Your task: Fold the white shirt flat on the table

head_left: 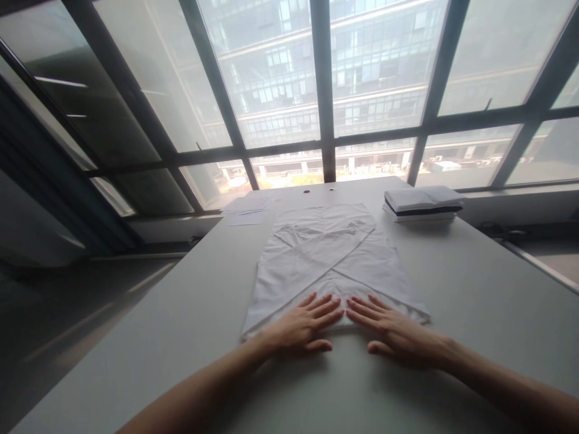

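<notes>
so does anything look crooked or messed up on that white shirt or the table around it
Nothing stands out. The white garment lies flat with both sides folded across, both hands flat on its near edge; the folded stack sits tidy.

A white shirt (328, 259) lies flat on the grey table (474, 301), its sides folded inward so they cross in the middle (forming an X). Its near hem lies under both hands' fingers.
</notes>
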The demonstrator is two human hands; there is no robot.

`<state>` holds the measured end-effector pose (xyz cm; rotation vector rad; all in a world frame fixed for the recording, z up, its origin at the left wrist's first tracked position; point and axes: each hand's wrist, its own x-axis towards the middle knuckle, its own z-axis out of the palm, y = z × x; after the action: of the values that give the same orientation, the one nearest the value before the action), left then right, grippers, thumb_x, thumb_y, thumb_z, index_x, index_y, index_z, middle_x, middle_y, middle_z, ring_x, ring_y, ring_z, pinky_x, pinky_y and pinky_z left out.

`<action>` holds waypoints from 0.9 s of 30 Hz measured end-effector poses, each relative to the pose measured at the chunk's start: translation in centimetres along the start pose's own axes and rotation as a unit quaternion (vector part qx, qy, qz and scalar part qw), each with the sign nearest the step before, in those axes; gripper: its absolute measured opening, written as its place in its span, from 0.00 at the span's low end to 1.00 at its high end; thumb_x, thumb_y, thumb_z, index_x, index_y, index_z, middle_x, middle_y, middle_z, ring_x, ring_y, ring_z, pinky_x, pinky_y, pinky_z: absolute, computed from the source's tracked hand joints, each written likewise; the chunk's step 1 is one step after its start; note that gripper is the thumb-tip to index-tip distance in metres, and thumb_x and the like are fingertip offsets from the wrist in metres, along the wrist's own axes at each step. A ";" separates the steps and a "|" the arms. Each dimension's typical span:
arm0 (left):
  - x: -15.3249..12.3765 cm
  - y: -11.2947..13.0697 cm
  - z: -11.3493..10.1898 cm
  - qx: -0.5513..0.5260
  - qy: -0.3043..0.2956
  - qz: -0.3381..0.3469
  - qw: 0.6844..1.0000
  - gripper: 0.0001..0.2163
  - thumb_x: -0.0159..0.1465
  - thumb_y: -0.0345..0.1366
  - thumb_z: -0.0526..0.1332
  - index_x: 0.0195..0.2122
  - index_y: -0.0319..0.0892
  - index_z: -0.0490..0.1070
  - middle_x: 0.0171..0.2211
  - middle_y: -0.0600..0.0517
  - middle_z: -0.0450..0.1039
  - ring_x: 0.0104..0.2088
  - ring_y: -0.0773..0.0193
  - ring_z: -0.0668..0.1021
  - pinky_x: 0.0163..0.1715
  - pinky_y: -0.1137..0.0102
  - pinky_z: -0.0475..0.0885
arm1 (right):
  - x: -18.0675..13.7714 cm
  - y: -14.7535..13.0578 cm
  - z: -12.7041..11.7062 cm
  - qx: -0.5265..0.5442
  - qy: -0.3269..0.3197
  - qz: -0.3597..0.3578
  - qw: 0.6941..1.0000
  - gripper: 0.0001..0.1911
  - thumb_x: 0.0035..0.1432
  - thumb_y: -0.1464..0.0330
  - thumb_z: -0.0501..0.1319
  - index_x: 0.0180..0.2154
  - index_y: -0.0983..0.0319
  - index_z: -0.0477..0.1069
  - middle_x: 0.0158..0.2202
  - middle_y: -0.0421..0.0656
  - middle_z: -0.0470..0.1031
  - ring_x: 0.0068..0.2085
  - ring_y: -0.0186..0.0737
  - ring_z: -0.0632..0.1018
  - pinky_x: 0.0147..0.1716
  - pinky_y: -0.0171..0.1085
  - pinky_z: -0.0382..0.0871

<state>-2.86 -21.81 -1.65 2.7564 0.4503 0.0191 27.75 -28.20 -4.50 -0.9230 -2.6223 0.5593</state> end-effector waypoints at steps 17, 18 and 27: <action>-0.2 0.8 -0.7 0.031 0.025 -0.007 0.999 0.42 0.68 0.53 0.62 0.76 0.43 0.41 0.74 0.39 0.38 0.73 0.45 0.45 0.71 0.49 0.45 | 0.5 -0.7 -1.6 -0.021 0.040 0.029 0.999 0.26 0.71 0.56 0.55 0.67 0.55 0.64 0.68 0.49 0.65 0.69 0.51 0.63 0.70 0.57 0.47; -0.2 1.0 -0.9 0.039 0.037 0.000 0.999 0.40 0.69 0.50 0.62 0.75 0.44 0.43 0.74 0.40 0.40 0.73 0.46 0.47 0.71 0.49 0.45 | 0.6 -0.7 -1.7 -0.022 0.051 0.030 0.998 0.23 0.72 0.56 0.54 0.63 0.55 0.69 0.66 0.49 0.69 0.67 0.50 0.66 0.69 0.57 0.49; -0.2 0.4 -0.1 0.002 0.121 0.023 0.992 0.21 0.75 0.39 0.52 0.68 0.46 0.63 0.66 0.44 0.66 0.66 0.53 0.68 0.68 0.55 0.61 | 0.5 1.7 -0.4 -0.023 0.239 0.067 0.969 0.16 0.72 0.64 0.52 0.49 0.60 0.76 0.46 0.51 0.80 0.47 0.47 0.79 0.49 0.46 0.74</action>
<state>-2.92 -22.17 -1.45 2.7791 0.4493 0.3662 28.47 -26.56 -4.89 -1.0969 -2.1596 0.2634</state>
